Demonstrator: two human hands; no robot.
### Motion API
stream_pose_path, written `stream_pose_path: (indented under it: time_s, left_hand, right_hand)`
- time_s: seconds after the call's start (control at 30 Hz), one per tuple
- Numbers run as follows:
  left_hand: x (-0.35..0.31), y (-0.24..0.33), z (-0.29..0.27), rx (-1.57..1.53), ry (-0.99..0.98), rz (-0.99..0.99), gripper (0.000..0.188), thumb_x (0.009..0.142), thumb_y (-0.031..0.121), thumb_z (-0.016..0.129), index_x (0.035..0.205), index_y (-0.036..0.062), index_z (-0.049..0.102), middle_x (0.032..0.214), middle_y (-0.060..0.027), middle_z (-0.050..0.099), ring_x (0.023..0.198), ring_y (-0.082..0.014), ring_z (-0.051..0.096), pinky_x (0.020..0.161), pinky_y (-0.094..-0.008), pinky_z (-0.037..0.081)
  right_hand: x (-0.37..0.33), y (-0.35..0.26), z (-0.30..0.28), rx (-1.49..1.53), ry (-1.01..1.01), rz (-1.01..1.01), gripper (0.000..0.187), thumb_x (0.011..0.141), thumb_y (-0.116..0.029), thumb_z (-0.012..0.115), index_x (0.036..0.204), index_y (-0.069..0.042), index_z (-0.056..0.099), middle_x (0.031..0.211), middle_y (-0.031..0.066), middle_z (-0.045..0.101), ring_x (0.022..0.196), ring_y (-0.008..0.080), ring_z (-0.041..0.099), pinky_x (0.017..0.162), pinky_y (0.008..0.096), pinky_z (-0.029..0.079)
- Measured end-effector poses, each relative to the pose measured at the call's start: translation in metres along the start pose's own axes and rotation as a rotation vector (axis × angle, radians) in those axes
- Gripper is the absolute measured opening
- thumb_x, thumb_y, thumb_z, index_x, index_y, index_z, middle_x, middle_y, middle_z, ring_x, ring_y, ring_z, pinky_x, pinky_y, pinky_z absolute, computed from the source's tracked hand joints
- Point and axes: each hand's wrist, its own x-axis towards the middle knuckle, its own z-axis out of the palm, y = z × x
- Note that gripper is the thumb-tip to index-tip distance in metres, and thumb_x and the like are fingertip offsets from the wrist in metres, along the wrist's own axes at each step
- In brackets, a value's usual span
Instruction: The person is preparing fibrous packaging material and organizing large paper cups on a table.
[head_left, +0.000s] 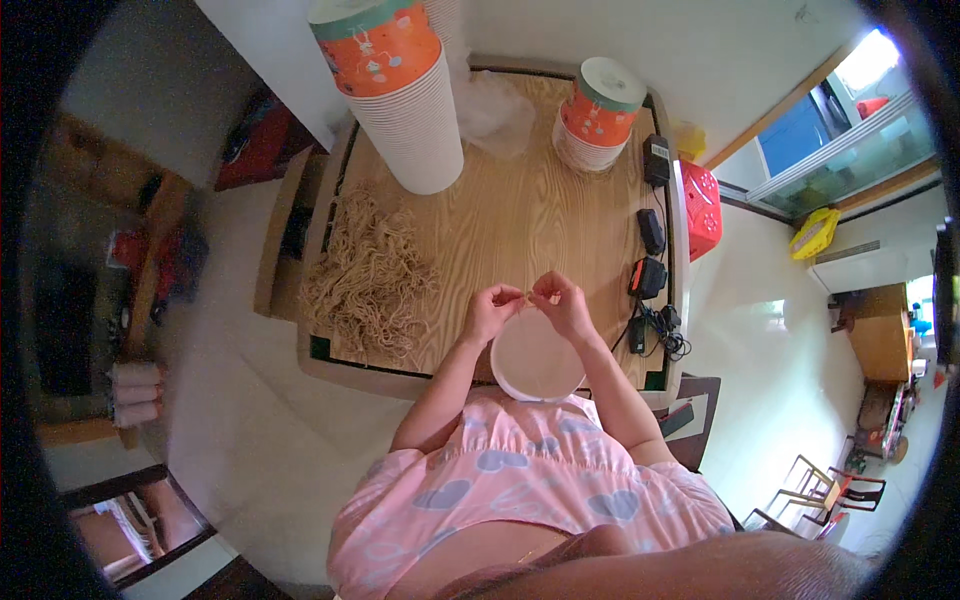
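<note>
My left hand (495,310) and my right hand (565,308) meet over the far rim of a white round paper tub (537,358), held close to my body at the table's near edge. Both are closed, thumbs and forefingers pinching what looks like a thin tan strand between them; it is too small to make out fully. Left of my hands lies a tangled heap of tan twine (370,275). Farther back stands a tall stack of paper tubs (410,130), the top one orange and green. A shorter stack (598,115) stands at the back right.
The wood-grain table (490,220) carries crumpled clear plastic (495,110) at the back. Along its right edge lie black adapters (650,232), an orange-and-black device (647,277) and coiled cables (668,335). A red stool (700,208) stands beyond that edge.
</note>
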Motion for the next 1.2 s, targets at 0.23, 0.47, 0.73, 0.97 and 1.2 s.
stream_pose_path:
  time_s: [0.23, 0.47, 0.73, 0.97, 1.2]
  left_hand:
    - [-0.003, 0.013, -0.001, -0.040, -0.053, -0.100, 0.010, 0.075, 0.005, 0.061, 0.084, 0.0024, 0.060, 0.075, -0.0030, 0.061, 0.068, -0.0088, 0.055, 0.063, -0.0224, 0.045]
    - [-0.005, 0.029, 0.004, -0.115, -0.062, -0.018, 0.009, 0.076, 0.004, 0.057, 0.085, 0.0029, 0.059, 0.077, -0.0019, 0.059, 0.071, -0.0090, 0.055, 0.066, -0.0217, 0.045]
    - [-0.001, 0.015, 0.001, -0.125, -0.076, -0.125, 0.010, 0.076, 0.004, 0.058, 0.086, 0.0024, 0.059, 0.081, -0.0032, 0.060, 0.074, -0.0105, 0.056, 0.067, -0.0226, 0.045]
    - [0.002, 0.017, 0.004, -0.080, -0.111, -0.068, 0.008, 0.076, 0.004, 0.059, 0.083, 0.0026, 0.059, 0.077, -0.0027, 0.060, 0.070, -0.0097, 0.056, 0.066, -0.0224, 0.045]
    - [0.006, 0.018, 0.003, -0.063, -0.134, -0.099, 0.005, 0.075, 0.002, 0.059, 0.080, 0.0026, 0.058, 0.075, -0.0015, 0.060, 0.068, -0.0090, 0.055, 0.064, -0.0222, 0.045]
  right_hand:
    - [-0.002, -0.002, -0.002, 0.006, 0.021, -0.044, 0.012, 0.070, -0.001, 0.062, 0.076, -0.003, 0.052, 0.066, 0.0043, 0.054, 0.063, 0.0118, 0.050, 0.059, 0.0266, 0.042]
    - [-0.004, 0.004, -0.002, -0.002, 0.027, -0.055, 0.013, 0.070, -0.001, 0.062, 0.077, -0.003, 0.052, 0.066, 0.0041, 0.055, 0.063, 0.0121, 0.050, 0.059, 0.0259, 0.042]
    - [-0.004, -0.008, -0.004, -0.033, 0.014, -0.036, 0.014, 0.070, -0.005, 0.065, 0.078, -0.003, 0.053, 0.068, 0.0058, 0.057, 0.063, 0.0137, 0.052, 0.059, 0.0270, 0.044]
    - [-0.002, -0.011, -0.004, -0.032, -0.028, -0.011, 0.015, 0.070, -0.005, 0.064, 0.079, -0.002, 0.053, 0.069, 0.0073, 0.057, 0.063, 0.0154, 0.052, 0.059, 0.0281, 0.044]
    - [-0.002, -0.014, -0.006, -0.055, -0.040, -0.015, 0.014, 0.070, -0.005, 0.064, 0.079, -0.002, 0.053, 0.069, 0.0079, 0.057, 0.063, 0.0158, 0.052, 0.059, 0.0287, 0.044]
